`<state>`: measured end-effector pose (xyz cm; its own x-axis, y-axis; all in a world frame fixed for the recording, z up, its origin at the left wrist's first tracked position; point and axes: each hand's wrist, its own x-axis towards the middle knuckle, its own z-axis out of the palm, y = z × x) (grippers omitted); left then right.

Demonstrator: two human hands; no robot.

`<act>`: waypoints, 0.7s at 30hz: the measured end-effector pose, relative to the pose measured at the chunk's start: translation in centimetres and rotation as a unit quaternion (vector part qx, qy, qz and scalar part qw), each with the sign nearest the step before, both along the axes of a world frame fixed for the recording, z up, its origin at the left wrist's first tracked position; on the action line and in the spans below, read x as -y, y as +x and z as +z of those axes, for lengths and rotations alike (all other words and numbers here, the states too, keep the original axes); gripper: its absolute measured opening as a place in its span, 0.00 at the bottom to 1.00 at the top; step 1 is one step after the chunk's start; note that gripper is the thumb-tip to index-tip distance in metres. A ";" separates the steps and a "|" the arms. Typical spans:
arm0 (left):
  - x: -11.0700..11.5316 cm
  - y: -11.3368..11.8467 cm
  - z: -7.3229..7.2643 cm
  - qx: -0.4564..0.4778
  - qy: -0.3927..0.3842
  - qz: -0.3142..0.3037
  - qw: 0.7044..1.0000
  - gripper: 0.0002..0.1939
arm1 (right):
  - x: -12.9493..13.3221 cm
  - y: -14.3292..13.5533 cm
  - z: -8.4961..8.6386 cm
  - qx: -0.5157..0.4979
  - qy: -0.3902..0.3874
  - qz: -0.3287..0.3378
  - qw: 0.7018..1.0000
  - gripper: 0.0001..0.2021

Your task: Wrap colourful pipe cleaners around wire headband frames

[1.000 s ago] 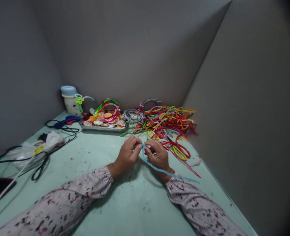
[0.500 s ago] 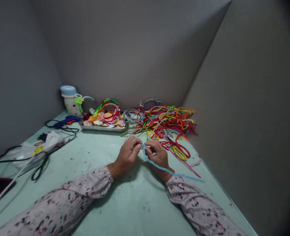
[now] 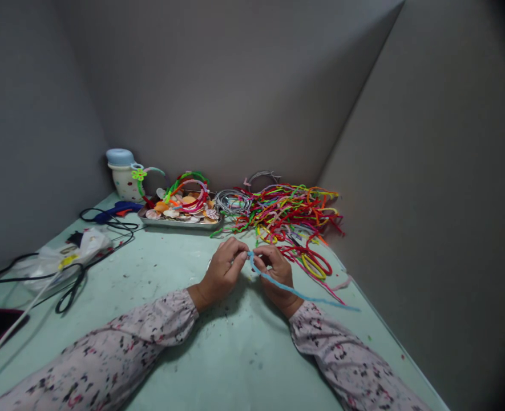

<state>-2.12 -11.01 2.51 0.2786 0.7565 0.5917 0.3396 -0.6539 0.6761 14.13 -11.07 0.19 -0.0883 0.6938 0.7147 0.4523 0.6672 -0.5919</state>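
Observation:
My left hand point(image 3: 223, 269) and my right hand point(image 3: 275, 272) meet fingertip to fingertip over the green table point(image 3: 158, 274), both pinching one end of a light blue pipe cleaner point(image 3: 297, 294). Its long tail runs from the fingers across my right wrist and out to the right, just above the table. What the fingers grip under the pipe cleaner is hidden. Both sleeves are pale with a flower print.
A heap of coloured pipe cleaners point(image 3: 293, 217) lies behind my hands. A metal tray point(image 3: 179, 221) holds shells and wrapped hoops; grey wire rings point(image 3: 233, 201) sit beside it. Further left are a white jar point(image 3: 122, 174), a blue glue gun point(image 3: 113, 212), scissors point(image 3: 70, 291), a plastic bag point(image 3: 61, 258). Grey walls enclose the table.
The blue pipe cleaner's free tail has swung further right and flatter over my right wrist. My hands stay in the same place, fingers shifting slightly.

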 end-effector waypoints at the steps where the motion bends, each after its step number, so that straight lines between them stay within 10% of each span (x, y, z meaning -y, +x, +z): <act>1: 0.0 0.0 0.0 -0.001 0.000 0.001 1.000 0.09 | 0.0 0.0 -0.1 -0.005 -0.010 0.003 1.000 0.04; 21: -0.1 -0.1 -0.3 -0.022 0.012 0.007 1.000 0.09 | 0.2 -0.5 0.0 -0.063 -0.124 0.043 0.989 0.08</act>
